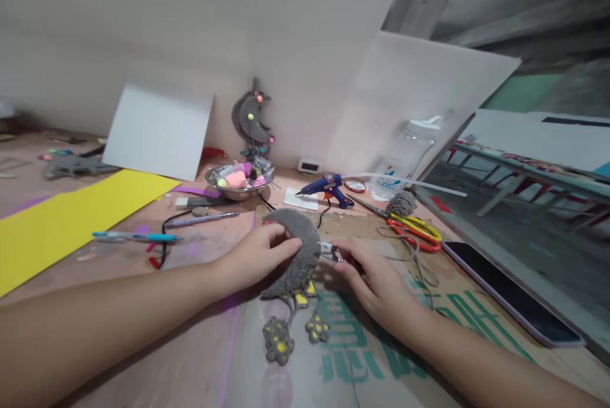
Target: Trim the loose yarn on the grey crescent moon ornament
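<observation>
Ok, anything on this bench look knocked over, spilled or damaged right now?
Nothing spilled or broken that I can see. The left hand holds the grey yarn-wrapped crescent flat on the cardboard, and the right hand pinches something small at its edge. The glue gun rests on its stand, the scissors lie flat.

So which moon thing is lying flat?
The grey yarn moon under the left hand, on the cardboard. The other moon stands against the wall.

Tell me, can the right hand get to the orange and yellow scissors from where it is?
Probably yes. The scissors lie flat on the cardboard, just beyond the right hand, with only loose grey yarn between. But its fingers already pinch a small metal tool.
</observation>
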`<state>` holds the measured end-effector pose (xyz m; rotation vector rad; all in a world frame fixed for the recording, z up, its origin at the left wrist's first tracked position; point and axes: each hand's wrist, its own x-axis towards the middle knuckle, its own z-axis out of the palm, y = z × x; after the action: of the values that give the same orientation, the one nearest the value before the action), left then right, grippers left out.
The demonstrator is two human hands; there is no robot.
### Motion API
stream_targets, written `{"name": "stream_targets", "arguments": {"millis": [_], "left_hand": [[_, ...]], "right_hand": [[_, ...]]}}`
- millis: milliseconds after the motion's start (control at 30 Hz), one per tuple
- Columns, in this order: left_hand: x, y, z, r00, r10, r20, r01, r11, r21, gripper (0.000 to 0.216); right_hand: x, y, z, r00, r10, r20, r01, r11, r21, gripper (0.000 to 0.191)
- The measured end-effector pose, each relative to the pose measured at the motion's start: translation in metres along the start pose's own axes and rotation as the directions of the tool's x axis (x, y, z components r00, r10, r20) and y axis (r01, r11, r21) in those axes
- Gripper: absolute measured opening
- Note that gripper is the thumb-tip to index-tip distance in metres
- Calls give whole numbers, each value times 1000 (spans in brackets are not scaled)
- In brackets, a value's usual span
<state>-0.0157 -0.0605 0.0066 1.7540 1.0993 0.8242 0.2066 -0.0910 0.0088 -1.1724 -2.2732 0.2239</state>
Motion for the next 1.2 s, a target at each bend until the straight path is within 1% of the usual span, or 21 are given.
{"name": "stream_targets", "arguments": {"millis": [200, 300, 467, 600, 833, 1000, 1200], "left_hand": [[-1, 4, 0, 1000, 4, 11, -4, 1000, -13, 31], [-1, 3, 0, 1000, 1, 11, 0, 1000, -10, 32], [-1, 0, 1, 1000, -7, 3, 7, 1000, -16, 34], [-1, -2, 1, 998, -55, 14, 56, 998, -35, 34], [-1, 0, 0, 999, -28, 21, 28, 1000, -10, 35], [-1, 0, -1, 1000, -18, 24, 18, 1000, 5, 34], [0, -2, -1, 1000, 3, 30, -3, 1000, 4, 32]], "right_hand": [[0, 1, 1, 999, 44, 17, -45, 997, 61, 22], [-1, 1, 0, 998, 51, 33, -53, 997, 56, 24], [-1, 0, -2, 998, 6, 59, -8, 999, 34, 27], [-1, 1, -1, 998, -15, 67, 14, 1000, 21, 27], [-2, 1, -3, 988, -131, 77, 138, 987, -86, 24], [-2, 0, -3, 992, -111, 68, 117, 989, -87, 23], [-2, 2, -1, 989, -109, 103, 122, 983, -133, 23]]}}
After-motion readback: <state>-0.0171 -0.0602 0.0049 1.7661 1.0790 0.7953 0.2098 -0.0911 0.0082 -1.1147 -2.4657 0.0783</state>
